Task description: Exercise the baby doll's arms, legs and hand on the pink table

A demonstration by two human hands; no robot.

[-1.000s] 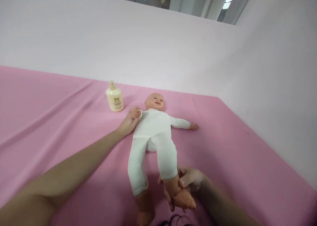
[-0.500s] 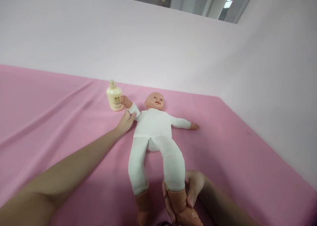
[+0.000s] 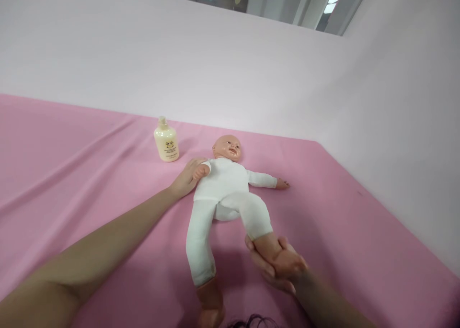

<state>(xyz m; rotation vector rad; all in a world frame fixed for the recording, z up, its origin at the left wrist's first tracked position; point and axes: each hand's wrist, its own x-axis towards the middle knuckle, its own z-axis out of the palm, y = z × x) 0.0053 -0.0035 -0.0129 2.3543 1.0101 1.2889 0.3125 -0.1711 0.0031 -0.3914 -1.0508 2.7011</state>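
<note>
A baby doll [image 3: 223, 180] in a white cloth suit lies on its back, head away from me. My left hand [image 3: 186, 178] grips the doll's arm on the left, near the shoulder. The doll's small fist [image 3: 201, 171] points towards me and hides some of my fingers. At the lower right, my right hand [image 3: 277, 283] is wrapped from below around the doll's ankle and foot [image 3: 275, 251], holding that leg raised and bent. The doll's other leg [image 3: 201, 244] stretches towards me.
A pale yellow lotion bottle [image 3: 167, 143] stands upright left of the doll's head. Creases run through the pink sheet [image 3: 89, 146] at the left. White walls [image 3: 230, 74] rise behind and to the right. Dark strands of hair [image 3: 255, 321] show at the bottom edge.
The doll's left-side arm has swung in from beside the bottle towards its chest, with my left hand following. My right hand has lifted the other leg up and to the right. The doll's head has turned slightly right.
</note>
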